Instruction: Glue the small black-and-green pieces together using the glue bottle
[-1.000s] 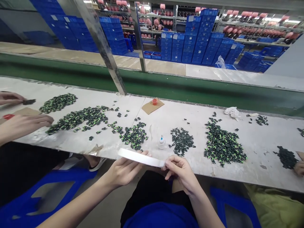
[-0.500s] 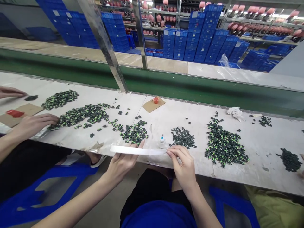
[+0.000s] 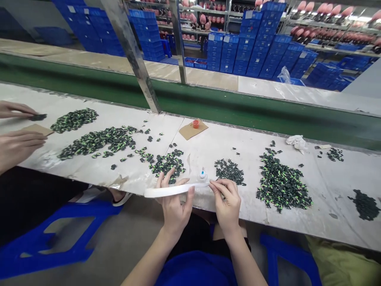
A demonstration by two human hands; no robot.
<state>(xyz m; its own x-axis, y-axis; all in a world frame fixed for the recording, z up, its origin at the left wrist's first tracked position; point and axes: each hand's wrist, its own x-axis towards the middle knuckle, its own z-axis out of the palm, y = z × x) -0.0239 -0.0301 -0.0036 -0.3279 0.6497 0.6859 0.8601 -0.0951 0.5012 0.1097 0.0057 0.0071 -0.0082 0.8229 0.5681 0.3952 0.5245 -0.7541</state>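
The table (image 3: 223,139) is long and whitish, with some stains and worn marks. Behind it runs a green channel (image 3: 238,104), with slanting metal posts (image 3: 137,67) in front of a room where blue crates (image 3: 228,53) stand in tall stacks. On the table lie heaps of small dark pieces; the heap (image 3: 282,180) at the right has green spots. A red cup (image 3: 195,124) stands on cardboard (image 3: 186,132).

The white tape (image 3: 166,192) is just over the near edge of the table, between both hands. The left hand (image 3: 175,208) supports it, fingers spread behind and thumb in front. The right hand (image 3: 228,200) pinches its right end between thumb and forefinger; the exact grip is too small to see.

The tape partly hides the left fingers, and these cover part of the green-spotted heap (image 3: 168,162) behind them. The bottle (image 3: 203,174) is pale and blurred. At the left edge, a co-worker's hands (image 3: 20,145) are cut off. The pink things (image 3: 324,16) on the far shelves are hard to make out.
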